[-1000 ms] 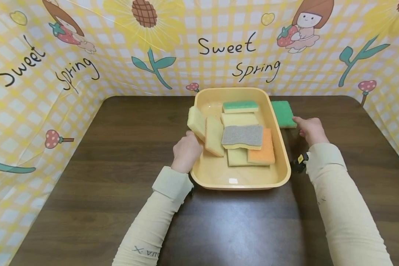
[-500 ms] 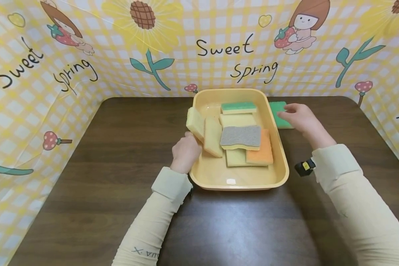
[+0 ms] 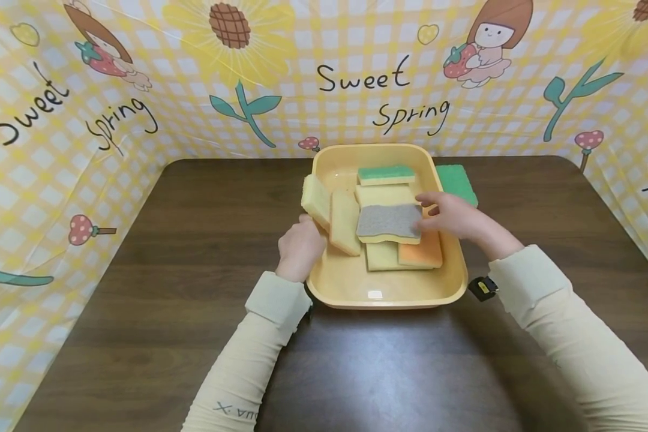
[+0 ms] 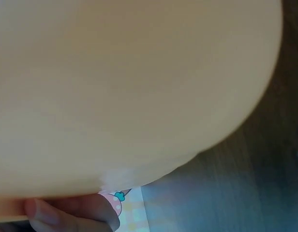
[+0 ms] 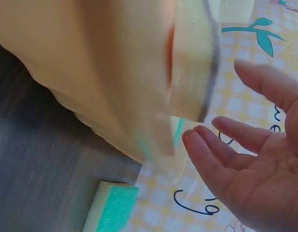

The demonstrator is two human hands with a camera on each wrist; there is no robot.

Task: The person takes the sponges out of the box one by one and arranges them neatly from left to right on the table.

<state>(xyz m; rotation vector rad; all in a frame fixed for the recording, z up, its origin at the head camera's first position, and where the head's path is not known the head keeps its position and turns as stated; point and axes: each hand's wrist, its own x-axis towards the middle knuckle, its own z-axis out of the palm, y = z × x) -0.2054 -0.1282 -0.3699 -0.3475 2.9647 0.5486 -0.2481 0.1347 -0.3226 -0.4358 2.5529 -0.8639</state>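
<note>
A yellow plastic tray (image 3: 345, 300) holds several sponges. My left hand (image 3: 302, 247) grips its left rim; in the left wrist view the fingers (image 4: 74, 215) curl at the edge of the tray's wall. My right hand (image 3: 453, 217) is over the right side of the tray, fingers spread at the right end of a grey-topped, wavy sponge (image 3: 386, 221). In the right wrist view thumb and fingers are apart, with a gap to that sponge (image 5: 193, 63). The grey-topped sponge overlaps an orange sponge (image 3: 423, 252) and pale yellow sponges (image 3: 386, 257).
A green sponge (image 3: 458, 182) lies on the dark wooden table (image 3: 167, 270), outside the tray's right wall. Inside at the back is a green-topped sponge (image 3: 386, 175). Two pale sponges lean at the left, one over the rim (image 3: 314, 198). A patterned cloth (image 3: 281, 114) stands behind.
My right hand has left the green sponge outside the tray and moved left over the rim to the grey-topped sponge. The left hand stays on the tray.
</note>
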